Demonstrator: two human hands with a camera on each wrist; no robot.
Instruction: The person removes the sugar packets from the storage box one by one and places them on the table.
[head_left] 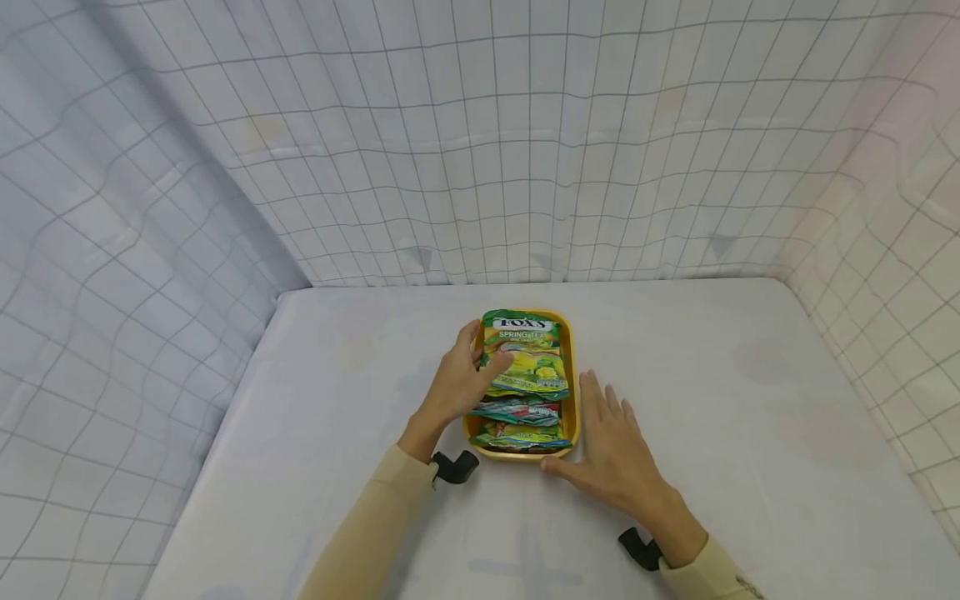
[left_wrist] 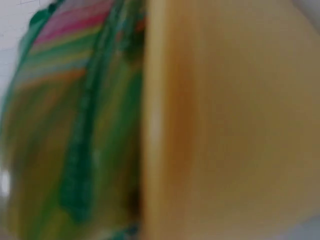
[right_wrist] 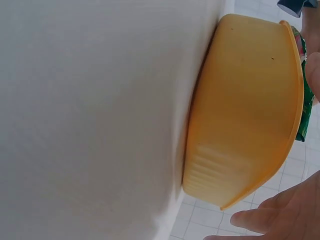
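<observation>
A yellow plastic basket [head_left: 574, 400] stands on the white table, holding several candy packets; the top green one [head_left: 527, 367] reads "FOX'S SPRING TEA". My left hand [head_left: 459, 379] is at the basket's left side, thumb over the packets and fingers by the rim; whether it presses them is unclear. Beside the right side, my right hand [head_left: 611, 450] has its fingers extended, the thumb near the front right corner. The right wrist view shows the basket's outer wall [right_wrist: 245, 105] and part of the right hand [right_wrist: 285, 215]. Blurred packets [left_wrist: 55, 130] and yellow wall [left_wrist: 230, 120] fill the left wrist view.
The white tabletop [head_left: 360, 367] extends around the basket. White sheets with a grid pattern [head_left: 525, 167] rise behind the table and along both sides. A black strap piece [head_left: 455, 467] sits at the left wrist, another [head_left: 640, 550] at the right.
</observation>
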